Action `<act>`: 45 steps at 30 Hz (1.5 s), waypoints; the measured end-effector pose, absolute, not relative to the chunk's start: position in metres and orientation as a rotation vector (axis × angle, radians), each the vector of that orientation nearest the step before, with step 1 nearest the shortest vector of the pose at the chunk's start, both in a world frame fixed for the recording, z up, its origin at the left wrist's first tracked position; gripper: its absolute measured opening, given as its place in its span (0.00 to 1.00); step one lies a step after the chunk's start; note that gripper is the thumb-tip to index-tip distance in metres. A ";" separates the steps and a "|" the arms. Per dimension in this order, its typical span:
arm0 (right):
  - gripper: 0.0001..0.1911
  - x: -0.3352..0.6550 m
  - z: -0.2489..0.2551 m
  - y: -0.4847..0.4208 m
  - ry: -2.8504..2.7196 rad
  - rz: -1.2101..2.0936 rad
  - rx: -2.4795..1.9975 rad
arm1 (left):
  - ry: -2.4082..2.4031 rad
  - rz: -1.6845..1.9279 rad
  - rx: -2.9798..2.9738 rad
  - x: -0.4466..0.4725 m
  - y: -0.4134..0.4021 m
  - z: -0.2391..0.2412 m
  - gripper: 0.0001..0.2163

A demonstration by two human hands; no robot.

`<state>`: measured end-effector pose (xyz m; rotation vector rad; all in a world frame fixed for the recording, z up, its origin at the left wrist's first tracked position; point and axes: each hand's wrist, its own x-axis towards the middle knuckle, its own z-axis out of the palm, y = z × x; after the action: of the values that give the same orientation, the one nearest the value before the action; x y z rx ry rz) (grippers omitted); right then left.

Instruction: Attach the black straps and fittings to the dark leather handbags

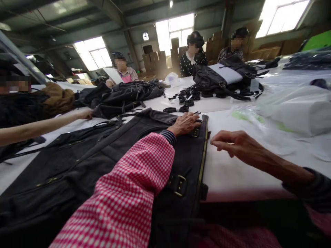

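Pressing down from above, the left hand [184, 124] lies flat, fingers spread, on the far end of a big dark bag [108, 162] that stretches across the white table [227, 172] in front of the person, from about seven o'clock up toward twelve. It grips nothing; the palm simply pins the fabric near a brass buckle [196, 133], which looks like a way of keeping the panel from sliding. The red-checked sleeve [129, 193] runs along the bag's length, so the forearm adds its weight too.

At about two o'clock from that hand, the right hand [232, 143] hovers just over the bare tabletop, loosely open, fingers half curled and pointing toward the bag's zipper edge [203, 158]. It holds nothing and I judge it just short of the edge rather than touching. A second strap buckle [179, 186] sits nearer, at the bag's near end.

Off at nine o'clock a co-worker's bare arm [38, 125] reaches in across the table, its hand resting by another dark bag [121, 96].

Farther out, around twelve o'clock, loose black straps [187, 98] lie in a heap, handy to everyone seated round. At one o'clock sits one more bag [219, 81] with a white sheet on it, and at three o'clock a pile of clear plastic wrapping [294, 110]. Beyond, three people sit at the table's far side before stacked cartons [155, 60] and bright windows.
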<state>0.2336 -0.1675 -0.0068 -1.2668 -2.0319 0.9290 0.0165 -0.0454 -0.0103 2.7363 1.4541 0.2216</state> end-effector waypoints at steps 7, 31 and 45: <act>0.16 0.241 -0.030 -0.292 -2.034 1.509 -1.161 | 1.245 0.451 2.928 -0.057 -0.242 0.065 0.14; 0.19 0.149 -0.111 -0.393 -1.399 1.798 -1.068 | 1.518 0.759 1.617 -0.057 -0.471 -0.112 0.12; 0.15 0.156 -0.100 -0.429 -1.753 1.902 -1.005 | 1.497 0.831 1.677 -0.063 -0.489 -0.080 0.11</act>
<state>0.1562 -0.4286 -0.0998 -1.0046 -1.7532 1.9018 -0.0627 -0.4888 -0.0798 1.6770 1.4973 0.8314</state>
